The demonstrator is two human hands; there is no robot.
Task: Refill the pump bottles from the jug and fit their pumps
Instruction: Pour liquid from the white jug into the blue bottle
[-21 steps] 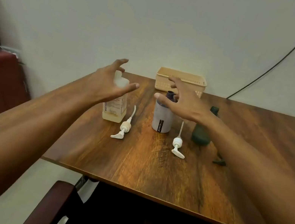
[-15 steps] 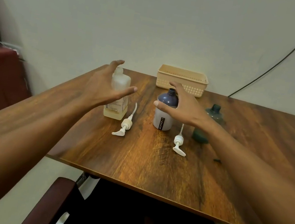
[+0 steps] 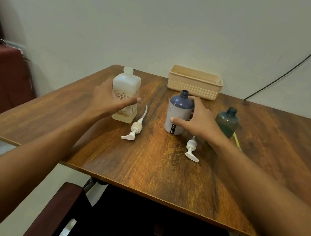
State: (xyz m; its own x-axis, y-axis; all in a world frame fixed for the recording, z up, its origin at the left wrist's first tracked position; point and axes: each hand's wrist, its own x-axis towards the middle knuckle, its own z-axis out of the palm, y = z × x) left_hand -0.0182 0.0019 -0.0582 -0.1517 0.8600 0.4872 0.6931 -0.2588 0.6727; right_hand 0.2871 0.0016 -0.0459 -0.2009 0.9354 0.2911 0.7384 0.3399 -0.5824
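Head view. Left hand [image 3: 108,99]: thumb lies straight across the label of the jug [image 3: 127,84]; the other fingers go round its left side and are hidden behind it, so the hand wraps the body. Jug upright toward the far left corner of the table [image 3: 141,169], cap off, pale yellow liquid low inside.

Right hand [image 3: 199,120]: thumb on the front of the blue bottle [image 3: 179,109], fingers curled over its right shoulder, holding it. Bottle upright, neck open, toward the far edge.

White pump [image 3: 134,129] lies between jug and bottle. Second white pump [image 3: 192,148] lies nearside of the bottle, tube hidden under the right wrist. Green bottle [image 3: 228,120] stands behind that wrist, base hidden. Basket [image 3: 195,83] at far edge. Both forearms cut off by the frame.
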